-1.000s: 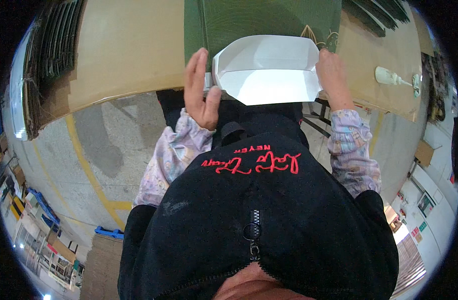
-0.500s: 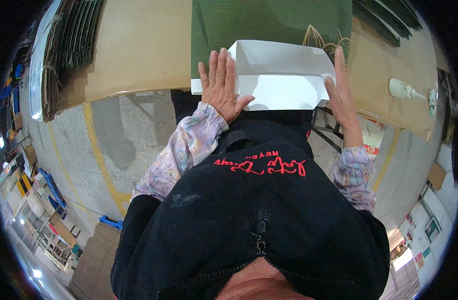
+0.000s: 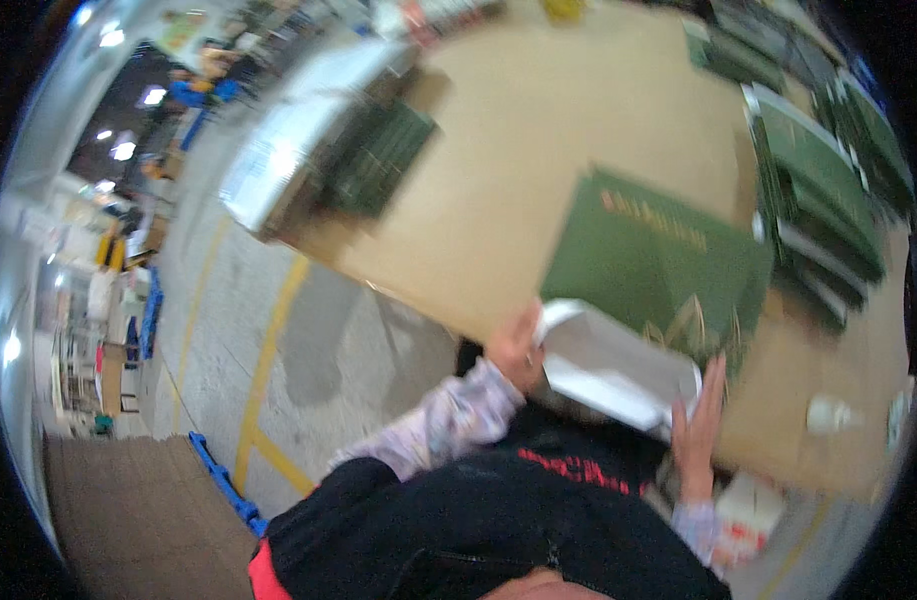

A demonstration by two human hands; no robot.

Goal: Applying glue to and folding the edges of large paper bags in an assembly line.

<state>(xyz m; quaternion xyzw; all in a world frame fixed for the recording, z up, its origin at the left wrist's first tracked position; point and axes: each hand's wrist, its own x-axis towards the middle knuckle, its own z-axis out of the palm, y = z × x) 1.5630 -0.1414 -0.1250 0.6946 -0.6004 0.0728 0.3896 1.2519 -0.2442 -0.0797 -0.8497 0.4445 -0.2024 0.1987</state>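
Note:
A green paper bag (image 3: 658, 255) with gold print lies flat on the table, its near end spread out to show a white folded end (image 3: 618, 375). Pale cord handles (image 3: 690, 325) lie beside that end, towards the right. My left hand (image 3: 518, 350) rests against the left edge of the white end, fingers stretched, though motion blurs them. At the right edge, my right hand (image 3: 696, 430) stands with straight fingers along the side, touching the paper. Neither hand is wrapped round anything.
A brown-topped table (image 3: 478, 200) carries stacks of green bags (image 3: 818, 190) at the right and a wrapped bundle (image 3: 318, 140) at the far left. A white squeeze bottle (image 3: 831, 415) lies near the right edge. Yellow lines (image 3: 268, 370) mark the grey floor.
My view has swung left and tilted, so more of the table and the stacks shows. Both hands have stayed at the sides of the white end, which now looks more upright at its edges.

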